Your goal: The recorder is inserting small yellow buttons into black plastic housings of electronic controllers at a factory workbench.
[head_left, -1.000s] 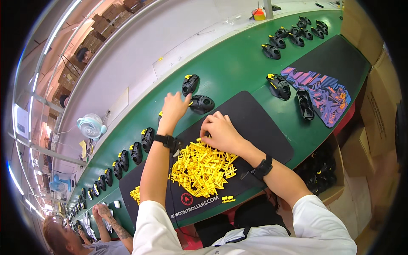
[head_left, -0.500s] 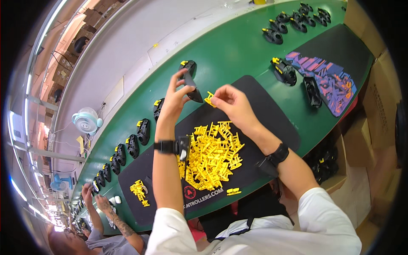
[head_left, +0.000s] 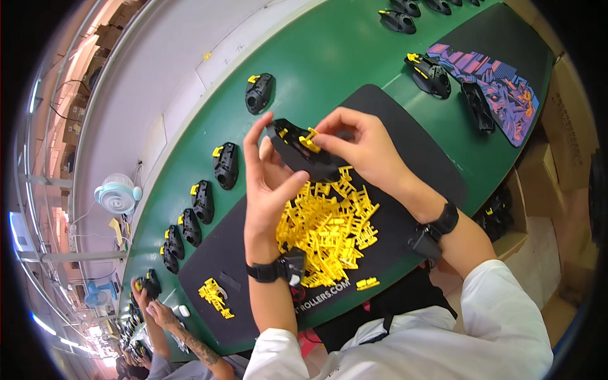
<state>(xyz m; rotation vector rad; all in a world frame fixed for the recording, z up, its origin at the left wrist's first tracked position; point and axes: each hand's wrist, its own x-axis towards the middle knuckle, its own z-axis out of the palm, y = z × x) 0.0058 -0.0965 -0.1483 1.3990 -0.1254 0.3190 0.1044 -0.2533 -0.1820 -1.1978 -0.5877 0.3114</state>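
Note:
My left hand (head_left: 265, 196) is wrapped round a black plastic mouse shell (head_left: 294, 157), tilted so its hollow inside shows. In my right hand (head_left: 367, 144), thumb and fingers pinch a small yellow plastic part (head_left: 309, 140). That part is at the shell's opening, but whether it is seated there I cannot tell. Just below both hands lies a heaped pile of similar yellow parts (head_left: 329, 237) on a black mat (head_left: 218, 256). My right fingertips partly hide the pinched part.
Black shells with yellow parts stand in a row along the green table (head_left: 329, 44), including one shell (head_left: 259, 93) beyond my left hand. To the right, two more shells lie by a patterned mat (head_left: 506, 107). A co-worker's tattooed forearm (head_left: 193, 345) reaches in lower left; cardboard boxes (head_left: 563, 120) stand right.
My left hand has turned the shell so its inside faces up. The right hand has brought the yellow part against it. The whole view has shifted somewhat.

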